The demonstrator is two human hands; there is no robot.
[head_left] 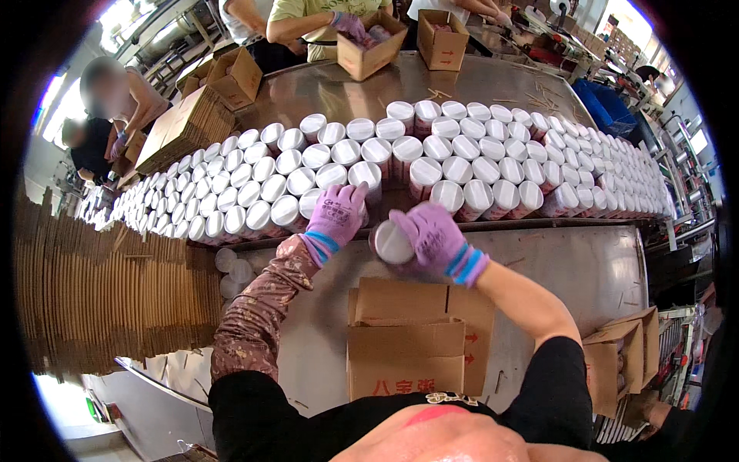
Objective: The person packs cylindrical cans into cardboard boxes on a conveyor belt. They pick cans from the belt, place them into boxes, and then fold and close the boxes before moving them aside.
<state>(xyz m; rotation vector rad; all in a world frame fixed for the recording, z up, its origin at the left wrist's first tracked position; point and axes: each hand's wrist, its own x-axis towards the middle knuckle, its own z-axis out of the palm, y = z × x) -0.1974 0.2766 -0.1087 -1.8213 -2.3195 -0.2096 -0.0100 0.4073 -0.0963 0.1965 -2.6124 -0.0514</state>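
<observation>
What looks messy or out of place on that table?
Thin brown strips lie scattered on the metal table beyond the white-topped cans, pointing every way. That looks odd beside such tidy rows.

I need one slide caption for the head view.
Left hand at the rows of white-lidded cans, right hand holding a separate can.

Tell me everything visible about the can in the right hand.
The can is round, with a white, plastic-looking lid facing the camera; its side is mostly hidden and blurred. The gloved right hand grips it from the right, between the rows of white-lidded cans and the cardboard box. Whether its base touches the tabletop is hidden.
</observation>
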